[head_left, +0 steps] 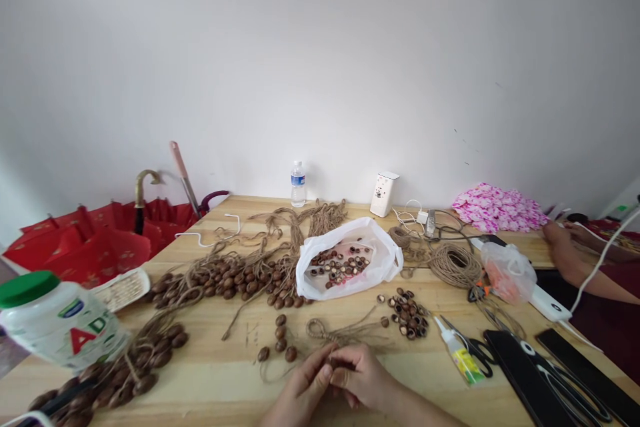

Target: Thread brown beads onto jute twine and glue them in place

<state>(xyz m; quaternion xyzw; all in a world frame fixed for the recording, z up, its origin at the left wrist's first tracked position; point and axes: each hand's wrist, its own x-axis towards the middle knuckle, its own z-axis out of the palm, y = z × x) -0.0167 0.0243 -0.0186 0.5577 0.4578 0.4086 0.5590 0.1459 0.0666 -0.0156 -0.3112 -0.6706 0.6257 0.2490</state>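
My left hand (311, 377) and my right hand (364, 373) meet at the table's near edge, fingertips pinched together. A small brown bit shows between them, too hidden to name. Just beyond my fingers lies a braided cord loop (316, 328) with loose twine strands (355, 332) trailing right. Left of it sit several whole brown nuts (281, 332), with a thin strand curving around near them. To the right is a pile of brown half shells (409, 313). Behind, a white plastic bag (370, 280) lies spread, with more half shells (345, 268) inside.
Bunches of nuts on twine (230, 280) cover the left, near a white jar (65, 327). At right lie a glue bottle (461, 353), scissors (483, 353), black phones (520, 373) and a twine coil (455, 265). Another person's arm (575, 260) rests far right. A water bottle (298, 185) stands behind.
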